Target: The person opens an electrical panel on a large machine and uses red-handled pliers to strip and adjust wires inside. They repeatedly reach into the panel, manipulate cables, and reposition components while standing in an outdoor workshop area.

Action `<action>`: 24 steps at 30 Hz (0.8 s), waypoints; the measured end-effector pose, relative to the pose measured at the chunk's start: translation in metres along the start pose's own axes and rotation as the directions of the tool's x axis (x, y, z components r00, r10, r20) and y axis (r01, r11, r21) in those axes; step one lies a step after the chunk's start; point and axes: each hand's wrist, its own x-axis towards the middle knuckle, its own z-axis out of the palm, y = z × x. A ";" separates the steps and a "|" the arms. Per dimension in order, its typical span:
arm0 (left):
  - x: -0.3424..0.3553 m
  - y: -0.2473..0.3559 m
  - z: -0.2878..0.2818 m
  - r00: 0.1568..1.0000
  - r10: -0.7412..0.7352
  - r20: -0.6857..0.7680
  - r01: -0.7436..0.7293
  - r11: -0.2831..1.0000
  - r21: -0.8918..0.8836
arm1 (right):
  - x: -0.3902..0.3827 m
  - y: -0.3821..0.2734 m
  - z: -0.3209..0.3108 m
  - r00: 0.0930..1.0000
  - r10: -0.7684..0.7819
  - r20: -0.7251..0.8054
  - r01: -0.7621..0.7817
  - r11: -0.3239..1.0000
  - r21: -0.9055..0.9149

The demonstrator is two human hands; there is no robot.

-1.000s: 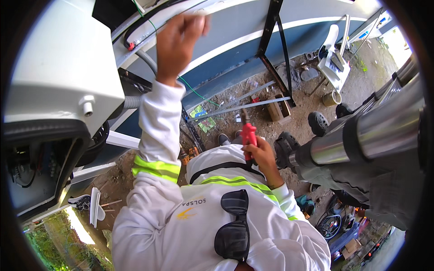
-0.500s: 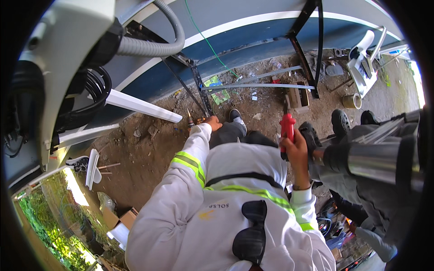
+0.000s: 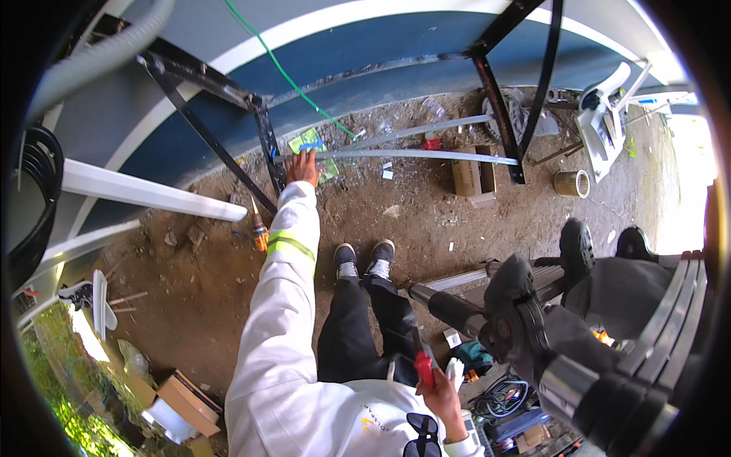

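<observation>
My left hand (image 3: 303,169) reaches forward, its fingers over the left end of a long grey metal strip (image 3: 426,155), beside a black metal frame leg (image 3: 268,148). The strip runs across to the other black leg (image 3: 496,114), and a second strip (image 3: 426,132) slants behind it. Low at my right side, my right hand (image 3: 442,400) is closed around a red-handled hand tool (image 3: 424,367). A narrow metal end points up from its handle; its exact kind is unclear. An orange drill (image 3: 260,234) stands on the dirt left of my left forearm.
To the right, a ladder (image 3: 457,308) has another person's dark shoes (image 3: 576,247) on it. A white beam (image 3: 152,189) juts in from the left. A cardboard box (image 3: 474,174) and a round tin (image 3: 571,183) sit beyond. Cables (image 3: 502,397) lie at lower right.
My left hand has gone from the lower part of the black leg up to the strip's end. My right hand has dropped back toward my body with the red-handled tool. The view has shifted.
</observation>
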 end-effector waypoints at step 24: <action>0.007 -0.023 -0.051 0.908 0.351 -0.231 -0.383 0.917 -0.111 | 0.070 -0.010 0.008 0.998 0.062 0.020 -0.061 0.997 -0.046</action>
